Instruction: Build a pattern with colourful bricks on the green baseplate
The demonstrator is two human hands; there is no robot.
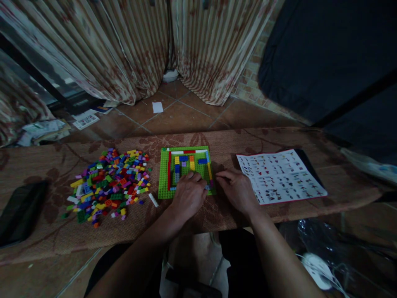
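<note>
A green baseplate (164, 176) lies on the cloth-covered bench, with bricks set along its border in red, white, light blue and yellow. Inside that border stand yellow, blue, grey, purple and orange bricks. My left hand (190, 192) rests over the plate's front right part, its fingers curled down and hiding the bricks beneath. Just right of the plate is my right hand (237, 189), fingertips drawn together near the plate's edge. Whatever either hand pinches is hidden or too small to make out.
Loose mixed bricks (111, 186) are heaped to the left, with a white brick (153, 200) between heap and plate. A printed picture sheet (281, 178) lies at right over a dark flat thing. A black phone-like object (23, 211) sits far left. Curtains (133, 45) hang behind.
</note>
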